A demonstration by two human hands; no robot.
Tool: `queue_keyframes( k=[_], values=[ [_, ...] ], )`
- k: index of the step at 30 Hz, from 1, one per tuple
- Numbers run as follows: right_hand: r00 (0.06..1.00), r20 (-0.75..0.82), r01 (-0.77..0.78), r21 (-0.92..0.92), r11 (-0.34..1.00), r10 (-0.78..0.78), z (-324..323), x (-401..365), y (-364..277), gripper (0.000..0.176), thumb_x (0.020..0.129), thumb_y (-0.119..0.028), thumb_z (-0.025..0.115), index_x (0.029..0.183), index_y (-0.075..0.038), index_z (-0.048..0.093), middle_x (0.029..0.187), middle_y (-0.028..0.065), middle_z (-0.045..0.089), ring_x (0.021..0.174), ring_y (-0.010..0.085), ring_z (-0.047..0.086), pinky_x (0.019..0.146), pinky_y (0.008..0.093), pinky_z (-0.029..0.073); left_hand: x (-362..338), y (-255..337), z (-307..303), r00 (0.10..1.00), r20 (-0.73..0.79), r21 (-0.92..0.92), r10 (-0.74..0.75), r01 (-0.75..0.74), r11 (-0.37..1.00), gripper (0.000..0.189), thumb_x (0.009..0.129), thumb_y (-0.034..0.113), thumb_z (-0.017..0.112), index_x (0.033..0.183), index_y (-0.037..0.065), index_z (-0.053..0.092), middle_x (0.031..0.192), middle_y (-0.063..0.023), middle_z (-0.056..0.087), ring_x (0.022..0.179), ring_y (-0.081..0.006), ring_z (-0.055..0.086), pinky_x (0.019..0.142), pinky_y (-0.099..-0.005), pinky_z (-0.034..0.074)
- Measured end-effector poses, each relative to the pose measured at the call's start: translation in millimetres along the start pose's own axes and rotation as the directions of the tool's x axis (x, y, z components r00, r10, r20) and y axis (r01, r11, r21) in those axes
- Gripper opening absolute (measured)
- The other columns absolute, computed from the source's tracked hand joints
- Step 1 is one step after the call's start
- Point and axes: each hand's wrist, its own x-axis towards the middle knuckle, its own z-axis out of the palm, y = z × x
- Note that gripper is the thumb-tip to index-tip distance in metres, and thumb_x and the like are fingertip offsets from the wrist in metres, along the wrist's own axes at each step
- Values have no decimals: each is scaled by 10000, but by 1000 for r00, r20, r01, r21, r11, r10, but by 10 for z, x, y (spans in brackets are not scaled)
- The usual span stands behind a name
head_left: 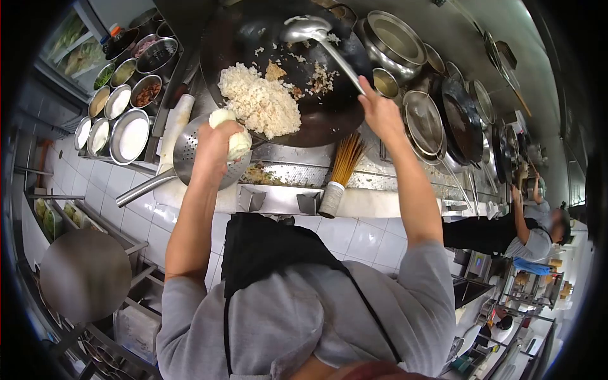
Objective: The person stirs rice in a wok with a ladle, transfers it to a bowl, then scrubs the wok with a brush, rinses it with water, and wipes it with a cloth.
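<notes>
My right hand (382, 114) is wrapped round the handle of a metal ladle (308, 29), whose bowl is over the far part of a large dark wok (329, 120). A mound of white rice (259, 104) lies in the wok's near left part, with browned bits and loose grains beside it. At the wok's near left edge, my left hand (214, 151) is closed on a pale folded cloth (239, 144). Whether it grips the rim through the cloth is hidden. Under that hand sits a perforated strainer (183, 142), its handle pointing left.
A bamboo brush (345, 161) leans at the stove's front edge. Metal pots of seasonings (132, 136) and chopped ingredients stand at left. Stacked pots (396, 38), a mesh strainer (423, 123) and more woks (462, 120) line the right. Another person (532, 228) works farther right.
</notes>
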Motion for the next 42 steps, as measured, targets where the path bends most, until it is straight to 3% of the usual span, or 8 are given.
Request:
queue_keyframes(
  k=[5, 11, 19, 23, 26, 31, 37, 42],
  values=[
    [985, 169, -15, -30, 999, 20, -48, -701, 240, 576, 973, -219, 571, 1512, -314, 391, 878, 278, 677, 851, 490, 647, 753, 582, 505, 42, -59, -4, 1000, 9, -39, 25, -25, 999, 178, 764, 141, 658, 856, -7, 625, 675, -105, 627, 471, -192, 597, 345, -316, 450],
    [998, 32, 42, 95, 995, -45, -260, -1283, 537, 568, 941, -201, 644, 1473, -298, 474, 856, 264, 677, 737, 467, 646, 683, 566, 501, 89, -75, -112, 999, -33, -65, -40, 37, 997, 204, 768, 140, 656, 902, -8, 614, 688, -99, 633, 476, -194, 604, 343, -320, 456],
    [965, 17, 260, -192, 946, -262, -43, -1156, 776, 565, 959, -240, 628, 1490, -331, 457, 700, 176, 601, 584, 382, 640, 548, 502, 516, 179, -63, -178, 1000, 19, -24, -3, 3, 1000, 208, 768, 139, 649, 907, -12, 615, 690, -109, 630, 471, -200, 600, 341, -318, 460],
    [997, -8, 76, -200, 977, -79, -282, -1359, 948, 588, 953, -230, 639, 1500, -323, 443, 700, 190, 620, 591, 392, 644, 549, 510, 515, 98, -82, -129, 1000, -28, -2, 5, -5, 1000, 203, 769, 139, 645, 896, -18, 616, 699, -113, 632, 476, -202, 598, 347, -323, 454],
    [991, -128, 33, -68, 997, -41, -172, -954, 702, 592, 959, -205, 631, 1501, -332, 431, 711, 201, 642, 625, 424, 636, 603, 523, 505, -41, -43, -10, 999, -52, -7, 9, -9, 1000, 174, 759, 128, 654, 837, -27, 636, 673, -94, 627, 478, -188, 594, 364, -329, 427],
    [996, -80, -47, -86, 995, 40, 178, -356, 167, 542, 988, -273, 570, 1506, -288, 410, 760, 281, 656, 704, 464, 656, 678, 562, 531, -207, -57, 163, 997, -68, -20, 44, -45, 999, 146, 757, 96, 638, 848, -18, 636, 685, -91, 622, 497, -188, 599, 382, -325, 435],
    [998, 27, -49, -87, 995, 52, 213, -1369, 309, 601, 963, -203, 592, 1528, -239, 390, 747, 256, 654, 641, 441, 662, 624, 538, 548, -214, -180, 266, 991, -121, -128, 59, -75, 989, 143, 753, 65, 641, 858, -31, 628, 711, -100, 626, 515, -192, 610, 389, -324, 451],
    [998, 29, -39, -346, 937, 52, -196, -2071, 642, 602, 963, -191, 603, 1528, -258, 406, 672, 175, 604, 552, 368, 636, 534, 475, 528, -29, -229, 442, 985, -160, -189, 59, -89, 978, 147, 762, 66, 639, 865, -38, 629, 738, -109, 640, 529, -200, 624, 398, -316, 472]
  ],
)
